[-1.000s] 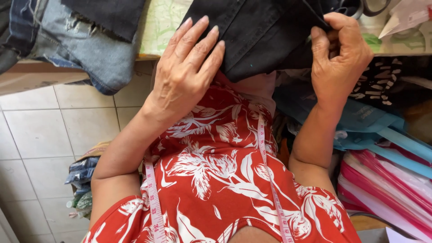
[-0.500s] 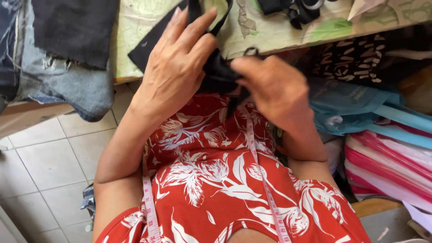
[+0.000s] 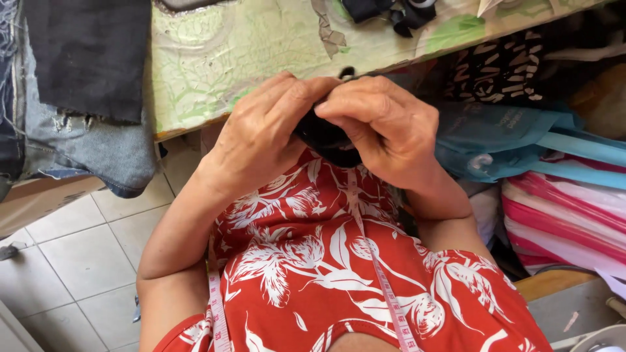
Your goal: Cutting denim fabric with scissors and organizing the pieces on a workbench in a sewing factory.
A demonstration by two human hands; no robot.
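Both my hands meet at the near edge of the table (image 3: pixel 248 58), bunching a small piece of black fabric (image 3: pixel 326 140) between them. My left hand (image 3: pixel 264 133) curls over it from the left, fingers bent against the cloth. My right hand (image 3: pixel 385 127) grips it from the right, knuckles up. Most of the black fabric is hidden inside the two hands. A pink measuring tape (image 3: pixel 385 293) hangs down over my red floral dress (image 3: pixel 313 274).
Dark cloth (image 3: pixel 88 55) and blue denim (image 3: pixel 85 146) hang off the table's left side. Black scraps (image 3: pixel 385 13) lie at the table's far edge. Teal bags (image 3: pixel 521 140) and pink striped bags (image 3: pixel 567 221) are stacked on the right. Tiled floor (image 3: pixel 65 261) lies on the left.
The black fabric, spread wide under my hands on the table a second ago, has been pulled toward me and gathered into a small bundle. My hands have closed together on it.
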